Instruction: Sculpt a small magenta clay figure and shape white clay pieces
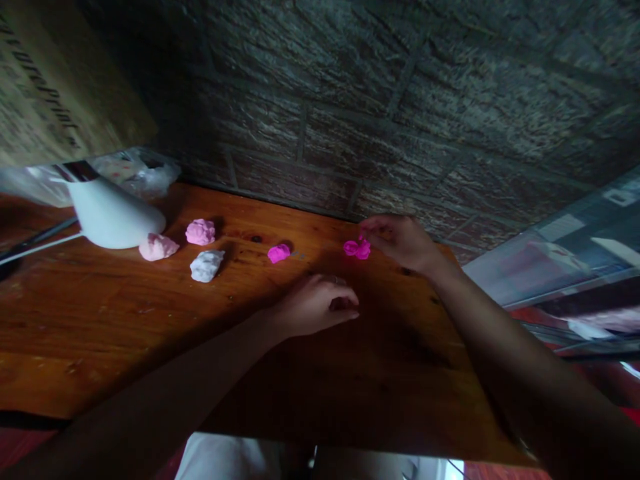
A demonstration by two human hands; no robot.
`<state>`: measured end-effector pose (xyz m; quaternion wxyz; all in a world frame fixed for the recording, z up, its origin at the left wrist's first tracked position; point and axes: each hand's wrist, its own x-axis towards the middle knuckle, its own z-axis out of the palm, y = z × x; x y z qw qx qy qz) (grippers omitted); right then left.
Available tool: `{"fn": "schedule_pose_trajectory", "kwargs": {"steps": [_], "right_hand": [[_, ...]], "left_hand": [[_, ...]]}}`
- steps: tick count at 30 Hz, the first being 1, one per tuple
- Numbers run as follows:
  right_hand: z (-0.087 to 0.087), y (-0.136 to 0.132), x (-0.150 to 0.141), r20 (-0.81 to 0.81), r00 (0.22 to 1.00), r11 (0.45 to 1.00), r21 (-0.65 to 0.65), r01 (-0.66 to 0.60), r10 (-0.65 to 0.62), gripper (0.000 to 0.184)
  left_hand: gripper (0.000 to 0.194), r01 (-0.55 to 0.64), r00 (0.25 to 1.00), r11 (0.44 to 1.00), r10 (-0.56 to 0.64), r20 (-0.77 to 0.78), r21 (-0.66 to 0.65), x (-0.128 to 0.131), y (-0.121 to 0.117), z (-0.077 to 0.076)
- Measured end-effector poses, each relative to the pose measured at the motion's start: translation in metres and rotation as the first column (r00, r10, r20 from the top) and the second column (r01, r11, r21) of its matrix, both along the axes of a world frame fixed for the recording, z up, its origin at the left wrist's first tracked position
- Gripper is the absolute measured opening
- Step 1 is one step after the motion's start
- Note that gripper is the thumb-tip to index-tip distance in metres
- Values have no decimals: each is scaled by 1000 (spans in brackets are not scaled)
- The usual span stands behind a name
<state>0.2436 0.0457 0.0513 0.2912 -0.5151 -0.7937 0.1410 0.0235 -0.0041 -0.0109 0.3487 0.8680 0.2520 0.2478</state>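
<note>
My right hand [397,243] is near the wall, its thumb and fingertips pinched on a bit of magenta modelling clay [363,251]. This clay is made of small rounded pieces lying together on the wooden table. My left hand [320,303] hovers or rests over the tabletop, fingers curled with a small gap between thumb and index finger and nothing visible between them. It wears a ring. Left of my right hand lies a separate magenta clay lump [279,253]. Farther left are a pink lump [201,232], a pale pink lump [159,247] and a white lump [207,265].
A white lamp base [113,210] with a brown printed shade [65,87] stands at the left, beside crumpled clear plastic [137,170]. A dark brick-patterned wall [320,120] borders the wooden table [150,320] at the back. A translucent container [560,247] is at the right.
</note>
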Motion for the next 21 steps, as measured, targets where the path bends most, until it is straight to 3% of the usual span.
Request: {"fn": "schedule_pose_trajectory", "kwargs": {"steps": [7,21], "right_hand": [[1,11,1,286,951,991,26,-132,119,19],[-14,9,4,315,940,990,16,-141,129,17]], "left_hand": [[11,-13,999,1000,13,-40,3,-1,-2,2],[13,-10,998,999,12,-66,30,0,-2,3]]}}
